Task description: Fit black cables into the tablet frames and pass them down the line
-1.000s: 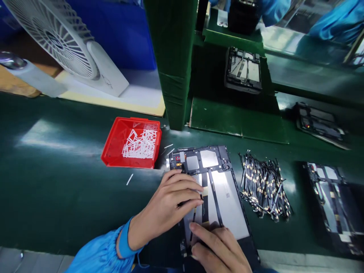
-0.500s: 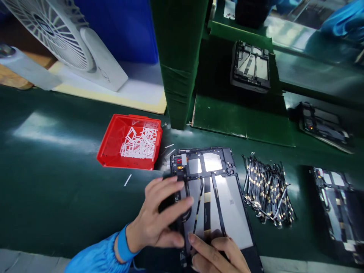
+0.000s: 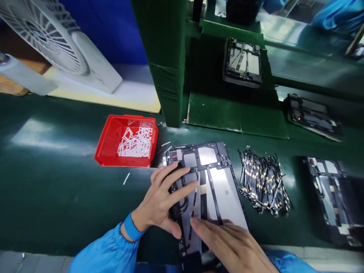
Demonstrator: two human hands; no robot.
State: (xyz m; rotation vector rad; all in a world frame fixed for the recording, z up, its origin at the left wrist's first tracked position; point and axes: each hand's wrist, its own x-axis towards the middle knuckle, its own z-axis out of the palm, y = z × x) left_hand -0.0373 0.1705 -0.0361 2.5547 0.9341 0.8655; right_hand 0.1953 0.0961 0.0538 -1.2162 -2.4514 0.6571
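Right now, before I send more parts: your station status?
Left hand on black cable, tablet frame; right hand on its silver panel; flex-cable bundle alongside.

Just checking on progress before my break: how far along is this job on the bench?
Done: flat cables lie along the open tablet frame; white paper strips fill the red bin. In hand: the left hand presses a black flex cable, the right hand rests on the frame. Still left: a pile of flex cables beside it.

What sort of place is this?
Probably an electronics assembly line: an open tablet frame on a long green bench, a pile of flat flex cables, and a blue smock sleeve.
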